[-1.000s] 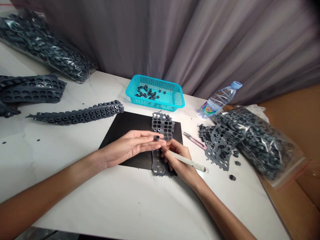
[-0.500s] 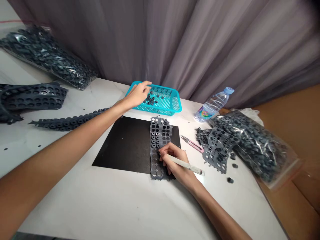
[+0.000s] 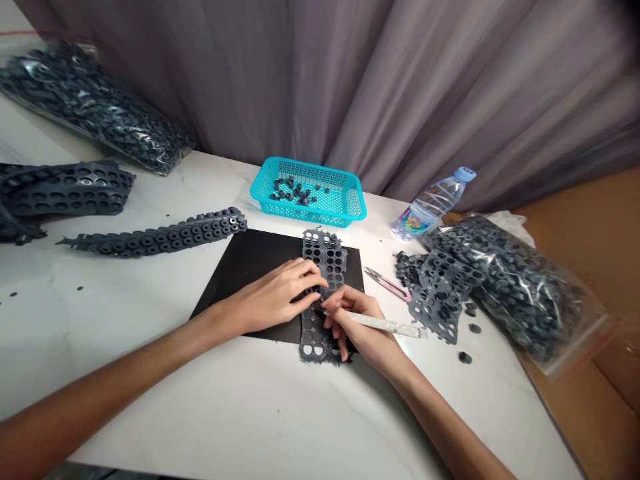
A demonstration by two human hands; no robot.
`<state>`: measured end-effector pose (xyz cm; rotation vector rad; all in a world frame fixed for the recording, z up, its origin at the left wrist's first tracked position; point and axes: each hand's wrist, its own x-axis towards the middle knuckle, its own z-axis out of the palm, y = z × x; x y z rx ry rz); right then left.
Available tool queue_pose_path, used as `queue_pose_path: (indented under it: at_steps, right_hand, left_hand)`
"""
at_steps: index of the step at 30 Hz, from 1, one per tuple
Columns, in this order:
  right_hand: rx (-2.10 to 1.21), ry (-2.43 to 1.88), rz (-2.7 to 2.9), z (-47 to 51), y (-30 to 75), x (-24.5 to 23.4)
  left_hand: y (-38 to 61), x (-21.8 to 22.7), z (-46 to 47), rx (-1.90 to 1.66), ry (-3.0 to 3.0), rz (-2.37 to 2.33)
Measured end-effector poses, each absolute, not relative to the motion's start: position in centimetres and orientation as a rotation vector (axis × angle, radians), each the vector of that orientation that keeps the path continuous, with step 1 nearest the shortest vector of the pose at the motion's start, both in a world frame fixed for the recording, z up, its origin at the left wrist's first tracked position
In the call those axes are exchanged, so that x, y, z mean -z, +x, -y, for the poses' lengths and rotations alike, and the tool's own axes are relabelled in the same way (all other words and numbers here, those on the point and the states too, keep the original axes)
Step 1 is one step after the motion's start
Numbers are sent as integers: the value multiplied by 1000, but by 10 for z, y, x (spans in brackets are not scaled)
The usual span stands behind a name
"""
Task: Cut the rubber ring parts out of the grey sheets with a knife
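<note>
The rubber strip (image 3: pixel 323 293) lies under both hands: left fingers (image 3: pixel 305 283) curled, pressing it flat; right fingers (image 3: pixel 340 313) closed round a white knife (image 3: pixel 385 325).

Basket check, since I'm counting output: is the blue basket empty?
No, the blue basket holds a scatter of small dark rings on its floor.
</note>
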<state>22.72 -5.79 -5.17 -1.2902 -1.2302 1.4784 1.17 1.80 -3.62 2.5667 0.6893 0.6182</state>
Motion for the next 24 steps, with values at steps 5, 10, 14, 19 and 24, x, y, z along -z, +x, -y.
queue_pose_path:
  at_steps: [5,10,14,19,24]
  right_hand:
    - [-1251,-1324,1328,54,238,50]
    - [-1278,-1349,1421,53,239,51]
    - [-1401,-1347,1404,59,237,48]
    - [-1353,-1349,1406,60,236,45]
    - [-1338,-1346,1413,57,236,51]
  left_hand:
    - [11,44,-20,-572,2585,-656]
    - [8,43,-17,-524,2528,-675]
    - [4,44,-12,-515,2474,-665]
    - [2,44,-8,-480,2431,-684]
    - [3,46,-9,-484,2414,-690]
